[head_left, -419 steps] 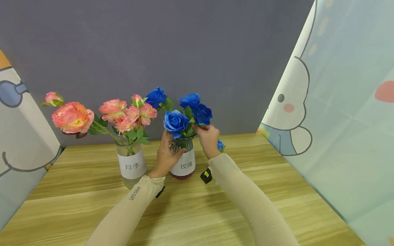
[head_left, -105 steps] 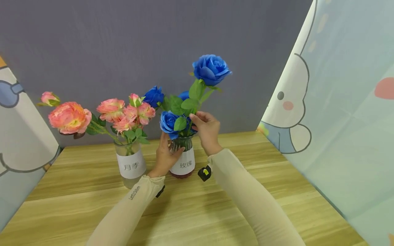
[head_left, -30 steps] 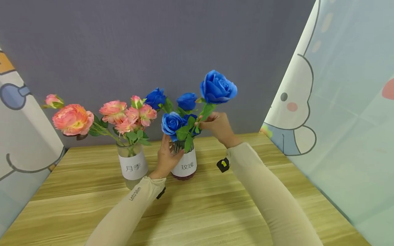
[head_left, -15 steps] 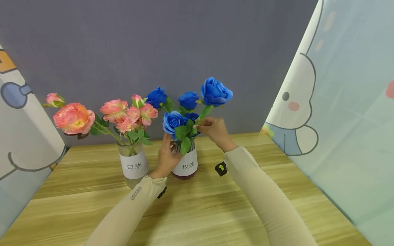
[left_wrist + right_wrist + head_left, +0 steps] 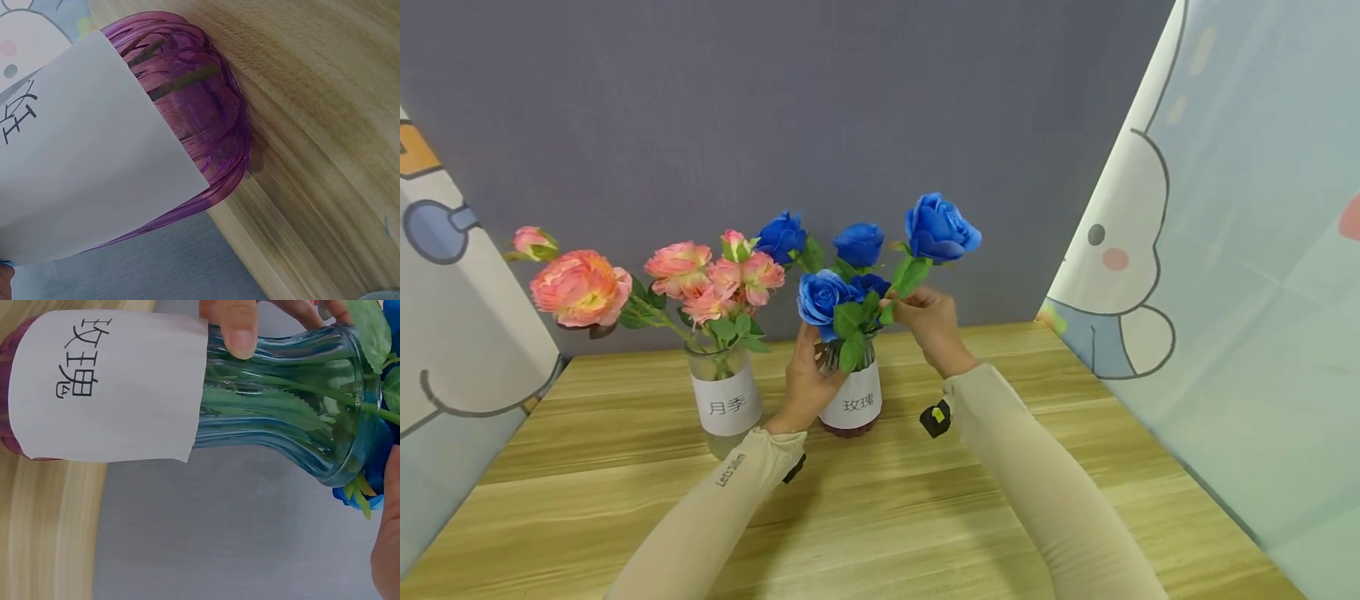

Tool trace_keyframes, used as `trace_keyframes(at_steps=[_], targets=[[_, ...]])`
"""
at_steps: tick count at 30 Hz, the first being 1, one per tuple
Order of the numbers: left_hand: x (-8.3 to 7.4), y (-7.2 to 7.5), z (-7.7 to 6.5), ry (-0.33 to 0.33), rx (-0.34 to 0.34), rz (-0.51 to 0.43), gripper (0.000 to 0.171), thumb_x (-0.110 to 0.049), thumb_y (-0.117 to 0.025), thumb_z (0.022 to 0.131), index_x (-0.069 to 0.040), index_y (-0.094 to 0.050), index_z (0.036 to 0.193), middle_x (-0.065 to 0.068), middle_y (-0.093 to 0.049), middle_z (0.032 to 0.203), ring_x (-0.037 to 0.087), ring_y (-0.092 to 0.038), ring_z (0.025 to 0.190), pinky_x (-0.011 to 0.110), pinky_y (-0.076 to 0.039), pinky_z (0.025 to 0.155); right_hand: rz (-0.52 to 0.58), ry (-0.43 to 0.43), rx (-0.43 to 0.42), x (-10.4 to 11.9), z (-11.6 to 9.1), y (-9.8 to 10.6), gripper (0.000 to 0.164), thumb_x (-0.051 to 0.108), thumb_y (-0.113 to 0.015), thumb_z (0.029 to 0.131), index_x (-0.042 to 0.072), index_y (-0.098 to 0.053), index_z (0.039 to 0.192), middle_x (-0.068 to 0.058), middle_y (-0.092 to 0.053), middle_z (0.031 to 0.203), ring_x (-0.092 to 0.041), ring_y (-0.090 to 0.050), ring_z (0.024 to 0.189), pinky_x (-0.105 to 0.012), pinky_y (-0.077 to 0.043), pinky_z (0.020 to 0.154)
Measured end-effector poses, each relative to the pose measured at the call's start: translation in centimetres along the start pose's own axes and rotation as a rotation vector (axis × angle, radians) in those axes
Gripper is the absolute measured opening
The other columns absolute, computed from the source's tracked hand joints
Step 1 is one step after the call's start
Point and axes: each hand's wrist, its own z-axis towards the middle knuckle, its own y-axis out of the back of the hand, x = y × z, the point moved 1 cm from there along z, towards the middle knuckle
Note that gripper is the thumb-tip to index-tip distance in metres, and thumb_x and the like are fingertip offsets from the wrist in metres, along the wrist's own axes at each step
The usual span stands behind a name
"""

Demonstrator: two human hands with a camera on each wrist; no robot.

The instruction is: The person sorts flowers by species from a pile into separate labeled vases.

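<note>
A glass vase with a white paper label stands upright on the table, blue-green at the neck and purple at the base. My left hand grips its neck from the left; in the right wrist view the thumb lies against the glass. Several blue roses stand in it. With thumb and fingers, my right hand pinches the leafy stem of another blue rose, which leans right above the rim. A green stem shows through the glass.
To the left, close by, a clear glass vase with a white label holds pink-orange flowers. Behind the wooden table rises a grey wall. Cartoon-printed panels flank both sides.
A blue rose lay right of the vase 14 seconds ago. The held rose stood higher 3.5 seconds ago and has come down. Lately its bloom tilts further right. My left hand stays on the vase.
</note>
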Motion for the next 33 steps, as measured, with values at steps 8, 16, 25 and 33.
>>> trace_keyframes(at_steps=[8, 16, 25, 33], targets=[[-0.2, 0.1, -0.1, 0.073, 0.038, 0.021, 0.081, 0.006, -0.075, 0.076, -0.003, -0.032, 0.145, 0.024, -0.034, 0.145, 0.042, -0.058, 0.102, 0.054, -0.051, 0.08, 0.025, 0.091, -0.025, -1.2, 0.2, -0.2, 0.012, -0.007, -0.062, 0.085, -0.007, -0.066, 0.074, -0.009, -0.071, 0.088, -0.013, -0.069, 0.082, -0.035, -0.051, 0.088], [-0.4, 0.2, -0.3, 0.124, 0.057, 0.016, 0.081, 0.004, -0.076, 0.077, -0.001, -0.031, 0.145, 0.025, -0.024, 0.152, 0.044, -0.057, 0.107, 0.056, -0.049, 0.085, -0.103, 0.167, -0.044, -3.0, -0.2, -0.6, 0.013, -0.002, -0.066, 0.085, -0.008, -0.069, 0.073, -0.019, -0.066, 0.098, -0.026, -0.065, 0.098, -0.036, -0.05, 0.087], [-0.2, 0.0, -0.4, 0.126, 0.057, 0.003, 0.082, 0.004, -0.075, 0.078, -0.001, -0.029, 0.146, 0.025, -0.025, 0.151, 0.044, -0.056, 0.109, 0.056, -0.048, 0.086, -0.062, 0.208, -0.028, -4.5, -0.5, -1.3, 0.009, -0.003, -0.07, 0.083, -0.012, -0.071, 0.081, -0.005, -0.064, 0.087, -0.021, -0.062, 0.089, -0.028, -0.053, 0.075], [-0.5, 0.1, -0.4, 0.113, 0.08, 0.033, 0.085, 0.004, -0.075, 0.078, -0.001, -0.027, 0.147, 0.024, -0.023, 0.153, 0.043, -0.052, 0.116, 0.056, -0.048, 0.086, -0.161, 0.201, -0.003, -4.6, -0.8, -0.2, 0.012, 0.001, -0.069, 0.084, -0.004, -0.067, 0.073, -0.003, -0.063, 0.078, -0.013, -0.057, 0.072, -0.027, -0.047, 0.062]])
